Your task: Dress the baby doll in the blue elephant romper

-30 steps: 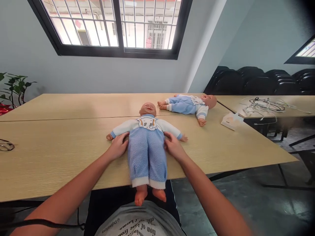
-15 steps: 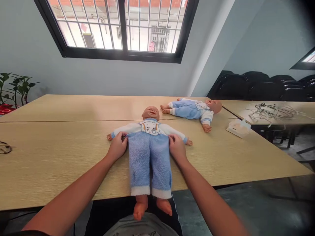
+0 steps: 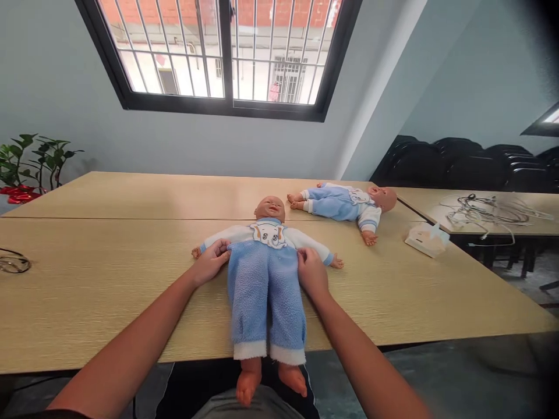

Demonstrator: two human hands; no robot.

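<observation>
A baby doll (image 3: 271,208) lies on its back on the wooden table (image 3: 109,291), its feet sticking out past the front edge. It wears fuzzy blue trousers (image 3: 248,291) with white cuffs and a white-sleeved top with an elephant face (image 3: 268,234). At the waist on the left side, my left hand (image 3: 212,261) pinches the cloth of the trousers. My right hand (image 3: 312,270) has its fingers closed on the trousers at the opposite side of the waist. Both arms of the doll are spread outward beyond my hands.
A second doll (image 3: 340,201) in similar clothes lies at the back right. Near it stands a tissue pack (image 3: 427,240). Tangled cables (image 3: 493,210) lie on another table at the right, and a coiled black wire (image 3: 13,262) at the far left. A potted plant (image 3: 39,160) stands behind.
The view has tilted slightly up, so everything sits a little lower. My left fingers have shifted slightly at the waist edge; both hands stay at the trousers' sides.
</observation>
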